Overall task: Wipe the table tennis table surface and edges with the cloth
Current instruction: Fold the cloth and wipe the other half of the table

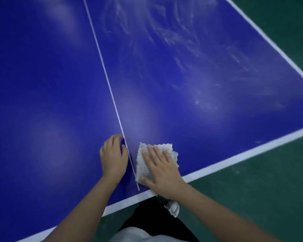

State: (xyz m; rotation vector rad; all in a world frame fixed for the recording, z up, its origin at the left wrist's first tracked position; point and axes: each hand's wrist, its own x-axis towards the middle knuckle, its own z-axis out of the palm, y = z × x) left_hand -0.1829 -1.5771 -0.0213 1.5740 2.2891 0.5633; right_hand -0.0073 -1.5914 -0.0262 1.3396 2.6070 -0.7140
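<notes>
Head view. Around the blue table tennis table, green floor to the right and below; under the near edge, a small whitish shape, too unclear to name. On the near right half, just beside the thin centre line, a white fluffy cloth, pressed flat under the right hand, fingers straight and spread. Across the line, left hand resting on the surface, fingers loosely bent, holding nothing. Farther up, pale smears. Close to the cloth, the white end stripe; open blue surface ahead and left.
</notes>
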